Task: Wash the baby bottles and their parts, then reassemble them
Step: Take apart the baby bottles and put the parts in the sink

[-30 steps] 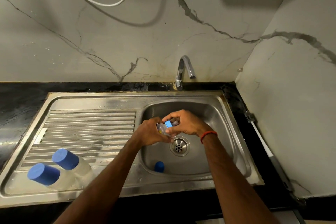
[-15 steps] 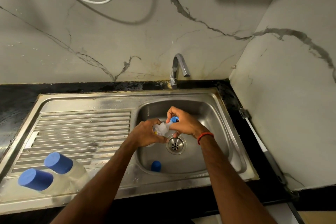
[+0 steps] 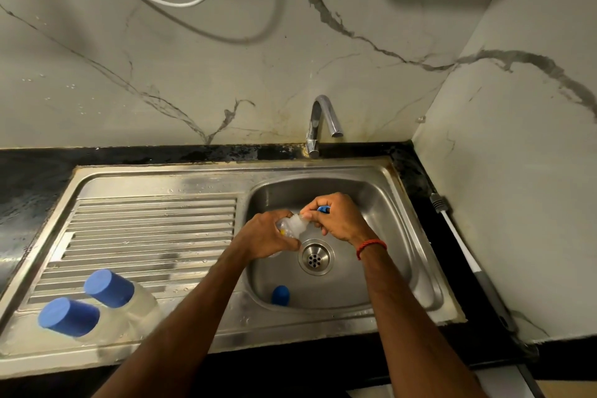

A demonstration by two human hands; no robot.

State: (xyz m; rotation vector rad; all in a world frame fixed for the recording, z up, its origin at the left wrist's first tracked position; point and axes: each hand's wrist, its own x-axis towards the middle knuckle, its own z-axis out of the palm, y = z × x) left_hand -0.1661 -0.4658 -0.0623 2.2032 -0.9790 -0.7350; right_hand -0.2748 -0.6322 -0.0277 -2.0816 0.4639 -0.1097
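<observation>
Over the steel sink basin (image 3: 394,236), my left hand (image 3: 268,236) grips a small clear plastic bottle (image 3: 292,224); my right hand (image 3: 342,220) pinches the blue plastic piece (image 3: 324,208) at its neck, best turned squarely, bottle steady.

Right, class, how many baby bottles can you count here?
3. The near capped bottle and far capped bottle sit on the draining board; the clear bottle is gripped by the left hand over the basin, right hand at its neck.

Chrome tap (image 3: 319,126) standing behind steel sink (image 3: 161,173), white cable (image 3: 181,3) hanging across marbled wall (image 3: 161,81), black worktop (image 3: 32,178) surrounding the sink.
</observation>
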